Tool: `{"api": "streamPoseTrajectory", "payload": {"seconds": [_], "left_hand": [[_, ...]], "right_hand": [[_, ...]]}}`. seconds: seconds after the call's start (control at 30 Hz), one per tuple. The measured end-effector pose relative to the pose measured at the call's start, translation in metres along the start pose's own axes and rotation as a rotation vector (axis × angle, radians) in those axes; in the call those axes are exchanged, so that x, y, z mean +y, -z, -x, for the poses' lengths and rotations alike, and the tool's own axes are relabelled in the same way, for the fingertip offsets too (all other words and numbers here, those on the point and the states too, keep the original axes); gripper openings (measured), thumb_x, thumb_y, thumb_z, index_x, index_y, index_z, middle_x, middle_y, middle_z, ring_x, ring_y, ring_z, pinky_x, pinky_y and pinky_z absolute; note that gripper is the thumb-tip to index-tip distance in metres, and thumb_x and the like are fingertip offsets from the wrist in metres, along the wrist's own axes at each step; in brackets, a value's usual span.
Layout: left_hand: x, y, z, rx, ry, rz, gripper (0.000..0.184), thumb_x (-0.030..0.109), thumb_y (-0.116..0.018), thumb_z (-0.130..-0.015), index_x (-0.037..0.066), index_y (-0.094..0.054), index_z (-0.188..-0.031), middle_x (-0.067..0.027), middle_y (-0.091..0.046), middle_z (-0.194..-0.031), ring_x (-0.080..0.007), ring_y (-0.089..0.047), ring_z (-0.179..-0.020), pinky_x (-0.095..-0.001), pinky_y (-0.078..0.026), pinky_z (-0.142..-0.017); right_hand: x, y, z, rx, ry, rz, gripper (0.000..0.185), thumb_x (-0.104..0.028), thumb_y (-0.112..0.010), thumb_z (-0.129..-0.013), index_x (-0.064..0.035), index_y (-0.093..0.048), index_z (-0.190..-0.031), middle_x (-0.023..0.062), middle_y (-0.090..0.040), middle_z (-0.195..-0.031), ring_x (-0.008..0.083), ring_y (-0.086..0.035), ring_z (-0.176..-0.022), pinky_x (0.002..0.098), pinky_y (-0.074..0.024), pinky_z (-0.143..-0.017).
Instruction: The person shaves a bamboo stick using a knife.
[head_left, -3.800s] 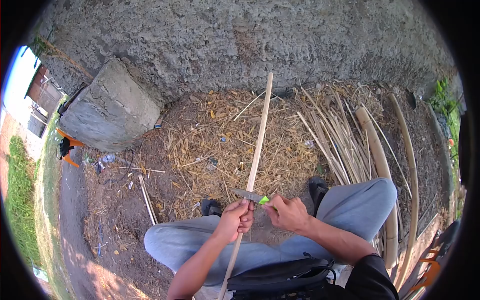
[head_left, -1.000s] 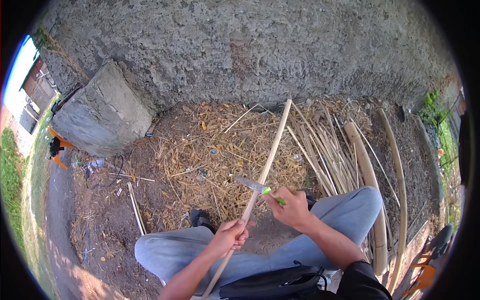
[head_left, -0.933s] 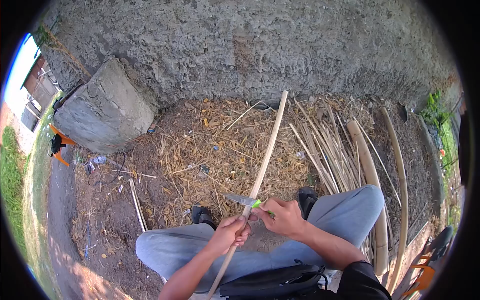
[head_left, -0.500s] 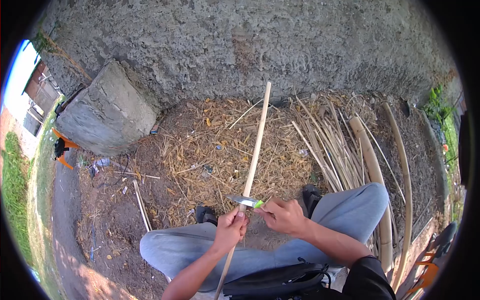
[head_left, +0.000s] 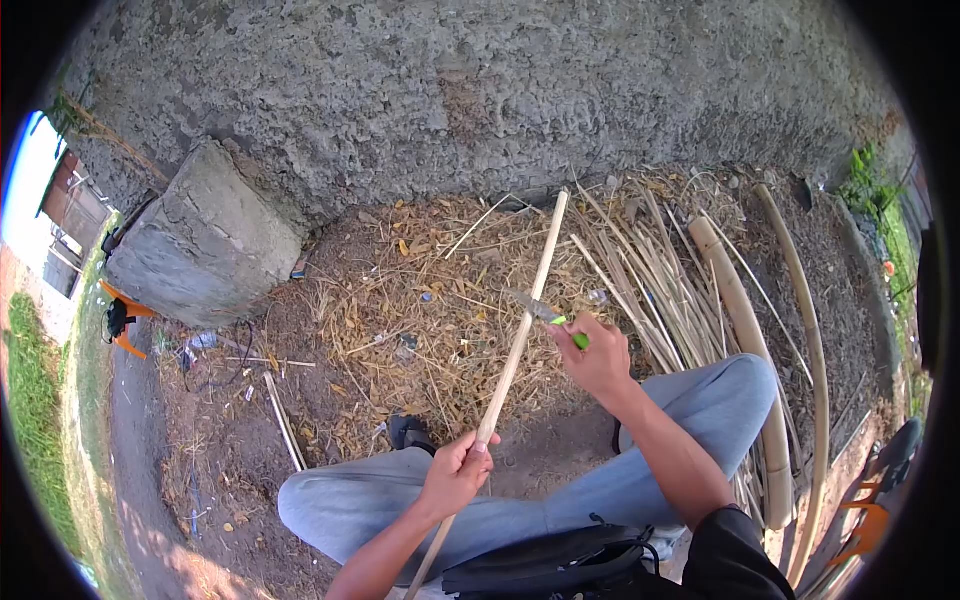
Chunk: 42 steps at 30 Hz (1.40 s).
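Note:
A long pale bamboo strip [head_left: 520,345] slants across the middle of the head view, its far end towards the wall. My left hand [head_left: 457,473] is closed round its lower part, above my lap. In my right hand [head_left: 598,360] is a knife [head_left: 541,309] with a bright green handle, the fingers wrapped round it. The blade lies across the strip, well up from my left hand, and seems to touch it. Below my left hand the strip's near end runs down past my leg.
Several split bamboo strips [head_left: 660,290] lie heaped at the right, beside a thick bamboo pole [head_left: 740,350] and a thinner curved pole [head_left: 808,350]. Shavings and dry leaves [head_left: 400,300] cover the ground. A concrete block [head_left: 210,240] stands at the left, against a rough wall [head_left: 560,90].
My right hand and the knife have moved away from me, up along the strip, from close by my left hand. The strip's far end has swung a little to the right.

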<state>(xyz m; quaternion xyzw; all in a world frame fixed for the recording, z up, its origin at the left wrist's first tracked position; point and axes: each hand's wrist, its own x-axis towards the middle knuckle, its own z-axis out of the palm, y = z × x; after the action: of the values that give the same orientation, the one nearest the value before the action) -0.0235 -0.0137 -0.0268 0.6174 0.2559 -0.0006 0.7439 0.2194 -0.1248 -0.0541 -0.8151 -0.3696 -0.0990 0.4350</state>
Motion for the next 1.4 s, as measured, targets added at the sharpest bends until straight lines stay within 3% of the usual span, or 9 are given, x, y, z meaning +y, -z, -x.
{"api": "streamPoseTrajectory", "payload": {"seconds": [0.2,0.33,0.5,0.63,0.77,0.87,1.1,1.3,1.4], "left_hand": [[0.011,0.001,-0.006,0.039,0.049,0.069,0.022,0.016,-0.042,-0.109,0.001,-0.054,-0.120,0.0027,-0.044,-0.072,-0.0022,-0.035,-0.052,-0.0210,-0.026,-0.043],[0.012,0.001,0.005,-0.011,0.103,0.068,0.021,0.015,-0.042,-0.108,0.002,-0.054,-0.120,0.0026,-0.045,-0.072,-0.0025,-0.035,-0.052,-0.0213,-0.026,-0.044],[0.002,0.000,0.004,-0.068,0.133,0.070,0.021,0.015,-0.042,-0.109,0.002,-0.055,-0.119,0.0022,-0.045,-0.072,-0.0027,-0.035,-0.052,-0.0214,-0.026,-0.044],[0.001,0.003,0.005,-0.006,0.113,0.122,0.021,0.015,-0.042,-0.109,0.002,-0.055,-0.119,0.0023,-0.045,-0.072,-0.0026,-0.035,-0.052,-0.0215,-0.026,-0.044],[0.010,0.009,0.034,-0.007,0.079,-0.024,0.023,0.017,-0.043,-0.109,0.000,-0.056,-0.119,0.0030,-0.046,-0.070,-0.0030,-0.039,-0.056,-0.0212,-0.033,-0.049],[0.000,0.010,0.053,0.015,0.109,-0.022,0.024,0.018,-0.044,-0.109,0.000,-0.056,-0.120,0.0028,-0.047,-0.071,-0.0031,-0.040,-0.056,-0.0213,-0.034,-0.049],[-0.021,0.014,0.075,0.149,0.075,0.013,0.023,0.016,-0.044,-0.108,0.000,-0.058,-0.120,0.0027,-0.049,-0.071,-0.0033,-0.041,-0.056,-0.0207,-0.034,-0.049],[-0.026,0.003,0.097,0.048,-0.037,-0.289,0.024,0.018,-0.047,-0.107,0.000,-0.059,-0.119,0.0007,-0.050,-0.073,-0.0039,-0.040,-0.055,-0.0211,-0.035,-0.051],[-0.041,0.006,0.104,0.029,0.006,-0.286,0.022,0.012,-0.049,-0.106,0.002,-0.063,-0.120,0.0029,-0.053,-0.070,-0.0034,-0.046,-0.058,-0.0209,-0.038,-0.053]], "right_hand": [[-0.029,0.011,0.026,-0.117,0.399,-0.076,0.026,-0.026,-0.074,-0.090,-0.0106,-0.056,-0.079,0.0090,-0.064,-0.067,0.0275,-0.058,-0.041,0.0403,-0.0398,-0.036],[0.003,0.014,-0.015,0.007,-0.011,0.012,0.028,-0.024,-0.072,-0.092,-0.0080,-0.054,-0.078,0.0086,-0.058,-0.053,0.0276,-0.057,-0.040,0.0395,-0.0388,-0.035],[0.020,0.032,-0.038,-0.016,-0.084,0.118,0.031,-0.027,-0.073,-0.093,-0.0069,-0.054,-0.078,0.0110,-0.056,-0.050,0.0315,-0.056,-0.040,0.0420,-0.0402,-0.038],[-0.025,0.010,0.010,-0.134,0.365,-0.094,0.031,-0.026,-0.075,-0.091,-0.0077,-0.055,-0.077,0.0100,-0.057,-0.051,0.0303,-0.057,-0.040,0.0411,-0.0398,-0.038],[0.025,0.016,-0.046,0.010,-0.086,0.016,0.030,-0.027,-0.075,-0.090,-0.0082,-0.056,-0.076,0.0094,-0.058,-0.053,0.0277,-0.057,-0.040,0.0398,-0.0375,-0.036],[0.029,0.022,-0.048,-0.100,-0.130,0.013,0.029,-0.028,-0.075,-0.091,-0.0090,-0.057,-0.077,0.0089,-0.057,-0.052,0.0270,-0.056,-0.040,0.0383,-0.0363,-0.036],[-0.057,0.016,0.049,-0.236,0.639,-0.067,0.021,-0.028,-0.075,-0.087,-0.0125,-0.062,-0.083,0.0062,-0.063,-0.067,0.0226,-0.053,-0.037,0.0367,-0.0431,-0.035],[0.016,0.043,-0.046,0.079,-0.136,-0.001,0.033,-0.028,-0.072,-0.094,-0.0052,-0.054,-0.078,0.0086,-0.055,-0.053,0.0235,-0.050,-0.039,0.0386,-0.0350,-0.040],[0.041,0.047,-0.056,0.138,-0.205,-0.163,0.036,-0.027,-0.072,-0.094,-0.0027,-0.054,-0.076,0.0104,-0.052,-0.051,0.0222,-0.042,-0.042,0.0383,-0.0334,-0.044]]}}
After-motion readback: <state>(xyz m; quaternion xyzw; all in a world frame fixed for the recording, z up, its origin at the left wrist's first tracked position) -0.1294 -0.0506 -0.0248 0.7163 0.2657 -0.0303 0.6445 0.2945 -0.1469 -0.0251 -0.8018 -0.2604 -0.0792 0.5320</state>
